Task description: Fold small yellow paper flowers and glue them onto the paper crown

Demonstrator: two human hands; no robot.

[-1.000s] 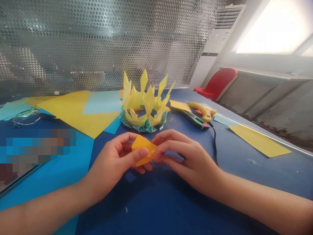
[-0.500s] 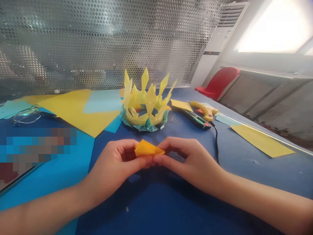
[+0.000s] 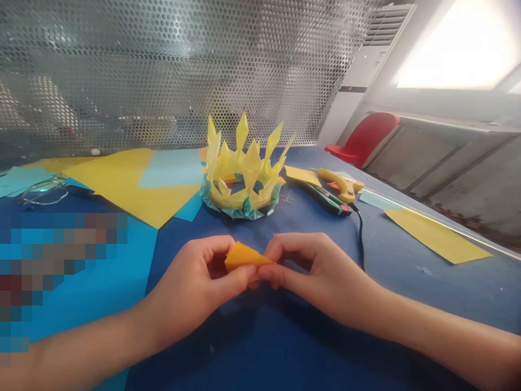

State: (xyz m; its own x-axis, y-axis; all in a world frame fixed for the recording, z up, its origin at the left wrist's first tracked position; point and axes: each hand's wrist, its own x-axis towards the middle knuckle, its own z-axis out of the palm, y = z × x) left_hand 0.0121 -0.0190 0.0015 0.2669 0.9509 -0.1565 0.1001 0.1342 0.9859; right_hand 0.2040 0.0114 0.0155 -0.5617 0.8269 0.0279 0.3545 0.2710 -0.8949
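A small folded piece of orange paper (image 3: 246,257) is pinched between both hands above the blue table. My left hand (image 3: 207,277) grips its left part, with the thumb on the near side. At its pointed right end, my right hand (image 3: 309,266) pinches with thumb and fingertips. The fingers behind the paper are partly hidden. Just beyond the hands stands a paper crown (image 3: 251,168) with tall yellow spikes and a pleated teal base.
A yellow glue gun (image 3: 344,187) and a green-handled cutter (image 3: 328,200) lie right of the crown. Yellow paper (image 3: 130,184) and blue sheets (image 3: 101,271) spread at left, near glasses (image 3: 44,193). A yellow sheet (image 3: 435,233) lies at right. A perforated metal panel (image 3: 163,70) stands behind.
The orange paper has dipped slightly and turned, now showing a flatter triangular face. My left fingers have shifted a little, and the right fingertips sit slightly lower on the pointed end.
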